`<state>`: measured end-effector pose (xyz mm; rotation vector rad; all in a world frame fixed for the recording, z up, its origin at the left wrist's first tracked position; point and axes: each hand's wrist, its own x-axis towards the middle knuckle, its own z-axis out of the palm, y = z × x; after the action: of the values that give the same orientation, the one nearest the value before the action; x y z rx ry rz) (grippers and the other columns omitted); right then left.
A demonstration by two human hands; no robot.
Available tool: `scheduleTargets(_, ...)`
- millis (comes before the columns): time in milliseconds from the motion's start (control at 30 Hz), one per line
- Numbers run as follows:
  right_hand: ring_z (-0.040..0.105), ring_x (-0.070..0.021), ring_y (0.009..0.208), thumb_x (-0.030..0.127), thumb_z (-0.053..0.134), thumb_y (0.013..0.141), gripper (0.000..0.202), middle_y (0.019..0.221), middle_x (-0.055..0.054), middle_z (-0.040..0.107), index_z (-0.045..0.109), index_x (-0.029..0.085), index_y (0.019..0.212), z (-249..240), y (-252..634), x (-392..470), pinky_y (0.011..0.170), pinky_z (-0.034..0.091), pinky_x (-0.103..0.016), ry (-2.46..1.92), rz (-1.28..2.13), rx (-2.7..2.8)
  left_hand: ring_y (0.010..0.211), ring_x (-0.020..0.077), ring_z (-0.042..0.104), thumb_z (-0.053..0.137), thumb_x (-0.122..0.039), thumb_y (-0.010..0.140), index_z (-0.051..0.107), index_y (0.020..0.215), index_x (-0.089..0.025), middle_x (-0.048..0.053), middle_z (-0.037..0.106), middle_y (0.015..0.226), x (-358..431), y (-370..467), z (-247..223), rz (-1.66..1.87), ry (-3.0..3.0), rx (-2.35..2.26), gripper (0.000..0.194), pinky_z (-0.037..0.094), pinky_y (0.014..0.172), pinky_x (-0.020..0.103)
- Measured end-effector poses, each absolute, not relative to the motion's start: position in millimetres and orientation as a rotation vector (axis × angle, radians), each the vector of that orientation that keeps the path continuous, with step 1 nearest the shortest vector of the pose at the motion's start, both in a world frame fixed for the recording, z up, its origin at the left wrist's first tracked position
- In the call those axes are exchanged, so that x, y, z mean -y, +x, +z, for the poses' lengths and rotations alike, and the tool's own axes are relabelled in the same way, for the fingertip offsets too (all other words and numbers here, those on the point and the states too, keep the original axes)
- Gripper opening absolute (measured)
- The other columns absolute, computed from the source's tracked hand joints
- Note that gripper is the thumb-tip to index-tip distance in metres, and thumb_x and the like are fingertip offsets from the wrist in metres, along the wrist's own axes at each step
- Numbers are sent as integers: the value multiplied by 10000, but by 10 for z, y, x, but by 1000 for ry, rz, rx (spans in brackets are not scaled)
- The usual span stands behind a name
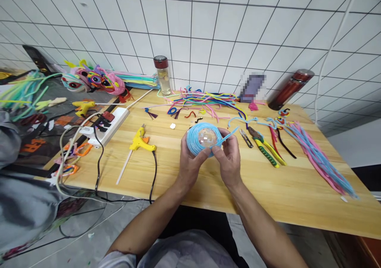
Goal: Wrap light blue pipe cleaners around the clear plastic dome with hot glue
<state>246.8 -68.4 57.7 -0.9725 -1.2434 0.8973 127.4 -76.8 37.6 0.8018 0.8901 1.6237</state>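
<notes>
Between my hands is a clear ball (pixel 207 138) with rings of light blue pipe cleaner (pixel 195 139) wound around it. My left hand (pixel 190 159) is wrapped round its left side, thumb at the lower front. On the right, my right hand (pixel 229 157) grips the ball's edge and the pipe cleaner, whose loose end (pixel 232 133) sticks out to the upper right. The ball's centre is uncovered and see-through. Right of my hands lie small thread snips (pixel 246 138) and green-and-yellow pliers (pixel 266 149). To the left rests a yellow hot glue gun (pixel 141 141) with a glue stick in it.
A white power strip (pixel 110 127) with trailing cords stands at left. Loose coloured pipe cleaners (pixel 205 98) lie along the back, beside a glass bottle (pixel 163 75). A red thermos (pixel 290 89) and a pink-and-blue pipe cleaner bundle (pixel 323 159) are at right. Another person's clothing (pixel 26 208) shows at left.
</notes>
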Motion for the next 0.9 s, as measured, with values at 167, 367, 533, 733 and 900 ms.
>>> scheduleTargets(167,641,-296,1209,505,775,904,515,1352,-92,667,609,285,1339,554,2475,674,1105,497,-530,-1006,892,1250,1299,317,698,984,-457,686,514,1409,-232,124,707,1410,774,1285,410,1633,771,-887,891,550,1143,479)
scheduleTargets(367,648,-304,1227,540,799,881,539,1342,-93,681,618,287,1321,541,2482,690,1122,501,-537,-998,910,1222,1325,338,686,996,-493,655,508,1424,-249,123,702,1423,777,1281,419,1612,777,-918,943,539,1163,505)
scheduleTargets(533,663,-305,1234,547,818,862,572,1335,-99,677,609,280,1323,546,2466,708,1099,534,-517,-968,928,1178,1372,344,662,1022,-476,608,496,1441,-252,130,676,1469,782,1287,413,1595,759,-907,1010,524,1189,500)
scheduleTargets(733,671,-282,1194,489,821,873,522,1286,-78,675,611,282,1303,542,2458,719,1061,550,-484,-932,950,1165,1348,320,679,984,-468,688,480,1474,-256,122,682,1461,792,1286,371,1604,784,-888,957,541,1174,466)
scheduleTargets(900,664,-287,1208,501,828,855,537,1312,-84,661,608,272,1287,533,2454,726,1072,542,-492,-933,935,1176,1355,305,672,935,-459,772,480,1491,-258,112,683,1462,808,1272,350,1598,821,-865,874,524,1191,451)
